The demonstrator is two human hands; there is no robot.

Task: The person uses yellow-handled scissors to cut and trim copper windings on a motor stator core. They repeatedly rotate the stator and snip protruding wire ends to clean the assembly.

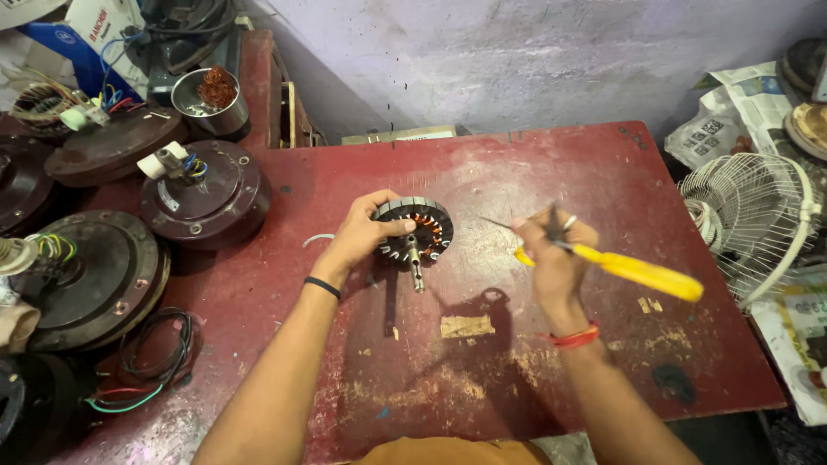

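Hands of one person are working over a worn red table (pixel 517 379), seen from above. The left hand (pixel 362 234) is gripping a round motor core (pixel 416 229) by its left edge, fingers curled over the metal rim and thumb near the underside, so the core is standing tilted on the tabletop near the table's middle. Copper windings are showing inside the ring of the core, and a short steel shaft (pixel 417 269) is pointing out of its centre toward the person. The right hand (pixel 551 250) is closing firmly around a yellow-handled screwdriver (pixel 637 273), whose handle is sticking out to the right while its thin metal tip is pointing left, ending just short of the core and not touching it. A black band is circling the left wrist and a red thread the right wrist. Dark round motor housings (pixel 202 194) with coloured wires are lying at the left of the table, and a white fan guard (pixel 754 215) is leaning at the right, well apart from both hands.
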